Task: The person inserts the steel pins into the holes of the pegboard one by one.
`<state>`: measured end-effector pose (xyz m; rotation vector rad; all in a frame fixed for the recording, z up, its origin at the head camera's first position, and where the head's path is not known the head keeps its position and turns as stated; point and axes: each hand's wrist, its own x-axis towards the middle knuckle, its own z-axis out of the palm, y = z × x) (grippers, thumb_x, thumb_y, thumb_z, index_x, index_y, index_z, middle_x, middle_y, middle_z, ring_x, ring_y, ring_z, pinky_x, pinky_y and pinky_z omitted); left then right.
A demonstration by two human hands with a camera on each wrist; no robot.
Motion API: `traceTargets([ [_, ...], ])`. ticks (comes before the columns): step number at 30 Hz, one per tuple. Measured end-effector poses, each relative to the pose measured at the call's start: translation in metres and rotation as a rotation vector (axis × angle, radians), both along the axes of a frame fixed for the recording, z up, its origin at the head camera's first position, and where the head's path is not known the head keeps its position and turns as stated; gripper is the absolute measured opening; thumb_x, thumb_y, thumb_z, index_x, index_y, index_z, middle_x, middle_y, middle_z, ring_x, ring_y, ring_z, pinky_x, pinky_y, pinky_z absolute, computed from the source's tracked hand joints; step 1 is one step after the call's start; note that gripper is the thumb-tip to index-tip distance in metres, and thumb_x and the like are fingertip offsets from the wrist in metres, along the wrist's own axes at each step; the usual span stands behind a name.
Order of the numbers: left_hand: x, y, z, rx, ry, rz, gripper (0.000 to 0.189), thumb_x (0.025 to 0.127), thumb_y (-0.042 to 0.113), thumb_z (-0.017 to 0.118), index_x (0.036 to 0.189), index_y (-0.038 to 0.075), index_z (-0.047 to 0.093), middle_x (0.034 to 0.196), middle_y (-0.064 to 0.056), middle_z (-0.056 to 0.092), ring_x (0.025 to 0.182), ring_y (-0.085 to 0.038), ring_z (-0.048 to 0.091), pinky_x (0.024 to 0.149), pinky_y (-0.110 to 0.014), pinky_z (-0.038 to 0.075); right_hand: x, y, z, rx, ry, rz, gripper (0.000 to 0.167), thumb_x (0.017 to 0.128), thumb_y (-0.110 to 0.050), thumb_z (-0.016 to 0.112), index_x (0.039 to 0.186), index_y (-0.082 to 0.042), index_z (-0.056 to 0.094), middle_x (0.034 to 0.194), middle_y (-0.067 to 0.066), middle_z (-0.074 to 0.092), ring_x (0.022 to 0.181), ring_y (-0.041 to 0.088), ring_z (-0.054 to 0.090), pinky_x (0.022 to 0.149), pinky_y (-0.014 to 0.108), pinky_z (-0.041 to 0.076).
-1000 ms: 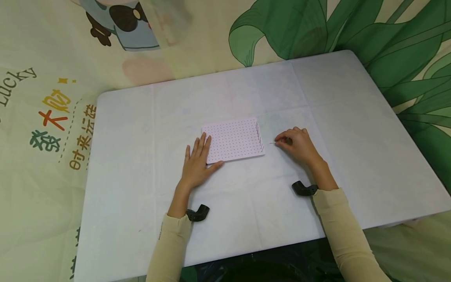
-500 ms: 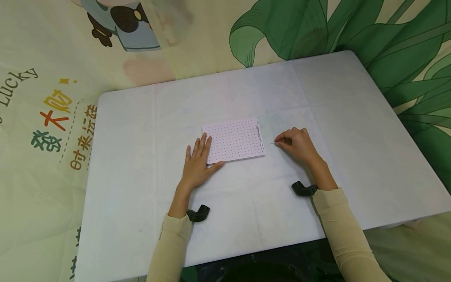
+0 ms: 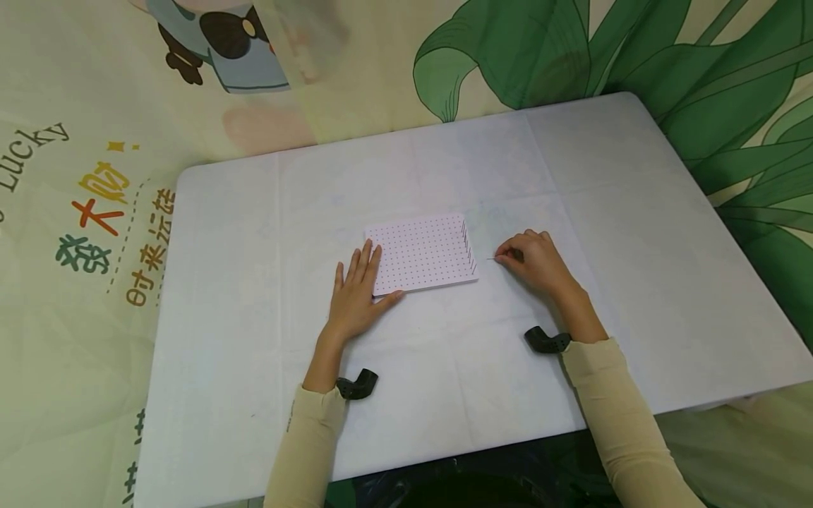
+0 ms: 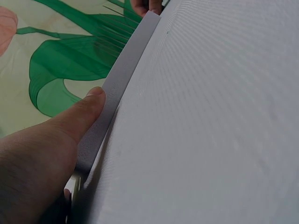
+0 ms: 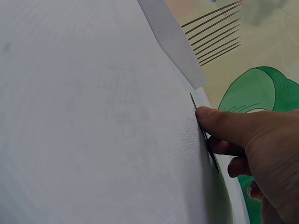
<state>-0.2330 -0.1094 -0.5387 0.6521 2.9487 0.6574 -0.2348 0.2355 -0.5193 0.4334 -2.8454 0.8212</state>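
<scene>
A white board (image 3: 422, 254) dotted with rows of small holes lies on the table. Several thin metal needles (image 3: 467, 245) stand upright along its right edge. My left hand (image 3: 356, 296) rests on the board's left end with fingers straight, its thumb (image 4: 91, 107) against the near side. To the right of the board, my right hand (image 3: 532, 261) pinches a thin dark needle (image 5: 205, 136) between thumb and fingers. This needle is close to the tabletop, its tip pointing left toward the board; whether it touches the cloth I cannot tell.
A white cloth covers the table (image 3: 222, 317). Printed curtains (image 3: 356, 70) with green leaves and lettering hang behind and beside it. Each wrist carries a black camera mount (image 3: 547, 340). Dark material (image 3: 470, 480) shows below the front edge.
</scene>
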Motion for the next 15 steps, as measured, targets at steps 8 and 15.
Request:
traceTargets([
  [8, 0.0001, -0.0006, -0.0001, 0.001, -0.002, -0.002, 0.092, 0.084, 0.065, 0.047, 0.150, 0.020, 0.002, 0.155, 0.002, -0.005, 0.140, -0.023, -0.002, 0.109, -0.047, -0.007, -0.0006, -0.0003, 0.0001, 0.021, -0.026, 0.014, 0.006, 0.082, -0.014, 0.070, 0.084, -0.008, 0.069, 0.073, 0.000, 0.060, 0.069, 0.017, 0.044, 0.066, 0.034, 0.026],
  [15, -0.0007, -0.0008, -0.0010, 0.000, 0.002, -0.005, 0.091, 0.084, 0.065, 0.047, 0.150, 0.021, 0.000, 0.155, 0.001, -0.005, 0.140, -0.023, -0.002, 0.109, -0.047, -0.007, -0.0018, -0.0007, -0.0003, 0.034, -0.014, 0.007, 0.009, 0.084, -0.014, 0.068, 0.088, -0.006, 0.068, 0.077, 0.003, 0.062, 0.071, 0.019, 0.045, 0.068, 0.035, 0.027],
])
